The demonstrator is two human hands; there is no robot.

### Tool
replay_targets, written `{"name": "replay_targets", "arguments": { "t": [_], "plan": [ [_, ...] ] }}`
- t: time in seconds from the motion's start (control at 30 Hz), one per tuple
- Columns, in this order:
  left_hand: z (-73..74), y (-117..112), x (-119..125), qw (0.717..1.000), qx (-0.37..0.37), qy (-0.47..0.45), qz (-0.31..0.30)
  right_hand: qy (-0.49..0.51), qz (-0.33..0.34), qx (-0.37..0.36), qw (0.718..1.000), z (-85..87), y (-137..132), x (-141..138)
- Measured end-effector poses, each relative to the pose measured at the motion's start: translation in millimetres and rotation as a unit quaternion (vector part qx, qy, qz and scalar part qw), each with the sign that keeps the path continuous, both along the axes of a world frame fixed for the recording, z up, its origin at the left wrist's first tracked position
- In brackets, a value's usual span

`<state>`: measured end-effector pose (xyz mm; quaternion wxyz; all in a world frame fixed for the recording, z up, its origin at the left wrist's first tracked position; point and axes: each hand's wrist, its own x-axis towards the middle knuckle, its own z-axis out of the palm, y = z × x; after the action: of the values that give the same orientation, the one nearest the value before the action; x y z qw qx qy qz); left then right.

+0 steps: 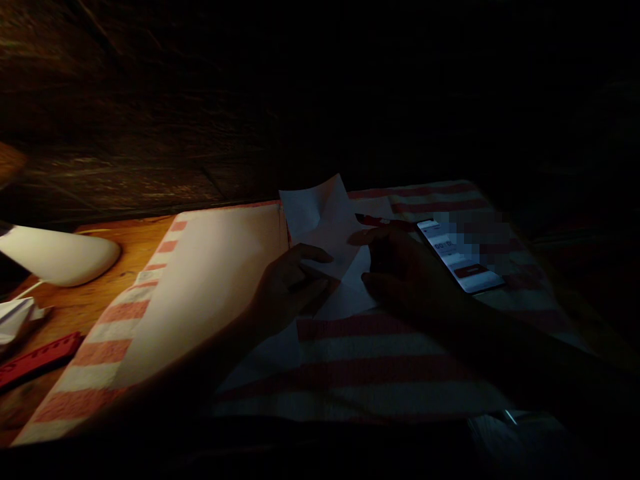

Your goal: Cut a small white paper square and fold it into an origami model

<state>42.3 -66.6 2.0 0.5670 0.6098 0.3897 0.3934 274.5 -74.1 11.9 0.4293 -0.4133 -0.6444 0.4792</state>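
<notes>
A creased white sheet of paper [325, 220] is held up over the striped cloth, in the middle of the head view. My left hand [290, 283] pinches its lower left part between thumb and fingers. On the other side, my right hand [393, 267] is in deep shadow, with finger and thumb tips at the sheet's right edge. Folds run across the paper, and its upper corners stand up. Behind the right hand lies a dark red, slim object [383, 220], perhaps a pen or a cutter; too dim to tell.
The red-and-white striped cloth [370, 367] covers the table. A large white sheet [215, 267] lies on its left part. To the right is a lit phone [457, 257]. At left are a white lamp [75, 257], folded white paper [17, 320] and a red object [43, 357] on wood.
</notes>
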Motion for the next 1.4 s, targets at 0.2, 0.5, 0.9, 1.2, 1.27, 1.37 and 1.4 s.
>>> {"name": "replay_targets", "arguments": {
  "t": [0.2, 0.5, 0.9, 1.2, 1.27, 1.37, 1.4],
  "plan": [
    [1.4, -5, 6, 0.999, 0.036, 0.022, 0.028, 0.033, 0.010, 0.014, 0.999, -9.1, -2, -7],
    [-1.7, -3, 4, 0.976, 0.188, 0.091, 0.068, -0.096, -0.047, 0.117, 0.987, -7.8, 0, -2],
    [-2.2, -7, 5, 0.969, 0.211, 0.088, 0.096, -0.114, -0.060, 0.098, 0.987, -8.0, -3, -5],
    [3.4, -5, 2, 0.955, 0.278, 0.099, 0.040, -0.114, -0.083, 0.076, 0.987, -3.4, 0, -3],
    [5.5, -4, 0, 0.944, 0.307, 0.114, -0.032, -0.094, -0.101, 0.068, 0.988, -3.5, 1, -3],
    [3.4, -3, -2, 0.920, 0.366, 0.135, -0.037, -0.076, -0.106, 0.065, 0.989, -2.1, 2, -2],
    [1.8, -2, -2, 0.917, 0.370, 0.144, -0.024, -0.073, -0.096, 0.063, 0.991, -1.3, 1, -2]
  ]
}}
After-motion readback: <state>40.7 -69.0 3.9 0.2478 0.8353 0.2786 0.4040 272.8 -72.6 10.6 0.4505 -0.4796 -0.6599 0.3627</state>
